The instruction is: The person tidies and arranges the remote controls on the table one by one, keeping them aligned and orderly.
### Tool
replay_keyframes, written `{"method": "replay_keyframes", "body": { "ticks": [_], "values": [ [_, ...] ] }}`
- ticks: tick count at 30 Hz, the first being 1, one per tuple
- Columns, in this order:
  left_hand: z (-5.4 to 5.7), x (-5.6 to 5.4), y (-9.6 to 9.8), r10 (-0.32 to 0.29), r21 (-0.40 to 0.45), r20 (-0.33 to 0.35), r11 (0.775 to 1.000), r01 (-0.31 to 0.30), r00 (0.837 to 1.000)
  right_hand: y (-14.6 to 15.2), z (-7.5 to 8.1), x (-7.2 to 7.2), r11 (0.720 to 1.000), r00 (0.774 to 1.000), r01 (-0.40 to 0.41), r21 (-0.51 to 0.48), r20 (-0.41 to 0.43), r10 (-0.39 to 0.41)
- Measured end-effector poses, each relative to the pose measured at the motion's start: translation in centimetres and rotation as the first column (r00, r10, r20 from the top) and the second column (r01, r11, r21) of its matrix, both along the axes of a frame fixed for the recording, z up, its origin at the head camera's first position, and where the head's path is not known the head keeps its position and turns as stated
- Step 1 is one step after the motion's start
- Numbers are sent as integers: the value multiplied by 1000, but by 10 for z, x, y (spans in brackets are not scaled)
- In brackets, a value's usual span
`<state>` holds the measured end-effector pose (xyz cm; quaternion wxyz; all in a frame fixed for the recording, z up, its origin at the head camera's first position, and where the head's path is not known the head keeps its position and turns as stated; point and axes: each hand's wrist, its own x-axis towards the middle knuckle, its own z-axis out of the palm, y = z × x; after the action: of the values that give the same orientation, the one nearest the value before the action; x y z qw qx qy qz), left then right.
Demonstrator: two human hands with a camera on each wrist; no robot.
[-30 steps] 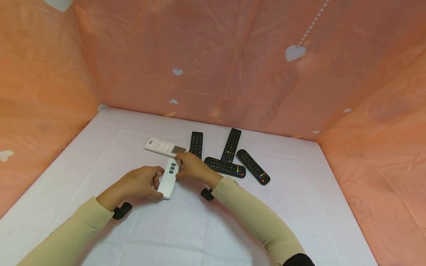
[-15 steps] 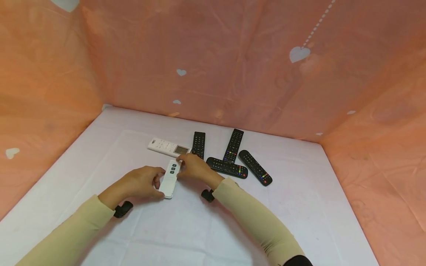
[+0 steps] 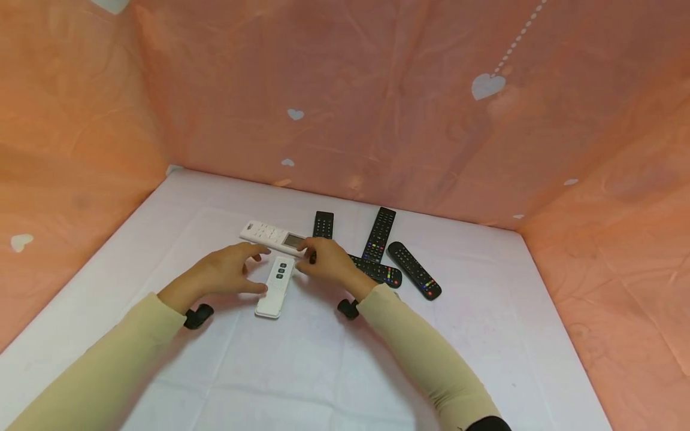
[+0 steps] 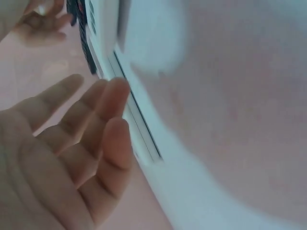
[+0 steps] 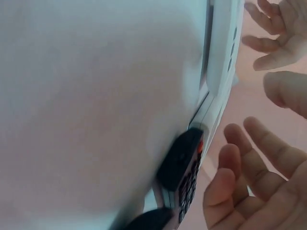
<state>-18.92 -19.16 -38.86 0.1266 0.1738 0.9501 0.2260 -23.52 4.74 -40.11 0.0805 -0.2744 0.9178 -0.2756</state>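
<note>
A small white remote control (image 3: 274,290) with a few dark buttons lies on the white tabletop between the two hands. To its left is my left hand (image 3: 223,272), fingers and thumb spread and holding nothing; the left wrist view shows its loosely bent fingers (image 4: 115,100) apart from the remotes. My right hand (image 3: 330,263) hovers at the upper right of that remote, beside the screen end of a larger white remote (image 3: 269,233). In the right wrist view its fingers (image 5: 259,167) are relaxed with nothing between them.
Several black remotes lie to the right and behind: one upright at the back (image 3: 323,223), a second black remote (image 3: 380,233), a crosswise black remote (image 3: 385,273) partly behind the right hand, and a slanted black remote (image 3: 414,270). Orange fabric walls (image 3: 345,108) enclose the table.
Both hands have let go of the small white remote, which stays on the table. The left hand rose up and away from it; the right hand moved slightly up and right.
</note>
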Motion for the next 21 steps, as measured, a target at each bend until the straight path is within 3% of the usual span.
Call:
{"method": "replay_keyframes", "body": {
  "ticks": [13,21],
  "values": [
    [4,-42,-19,9,52,-141,999,-1,990,5,8,-23,988,989,-6,153,-144,29],
    [-2,-68,-30,8,49,-138,999,-2,990,-3,9,-39,963,984,-43,264,-155,87]
  ]
}}
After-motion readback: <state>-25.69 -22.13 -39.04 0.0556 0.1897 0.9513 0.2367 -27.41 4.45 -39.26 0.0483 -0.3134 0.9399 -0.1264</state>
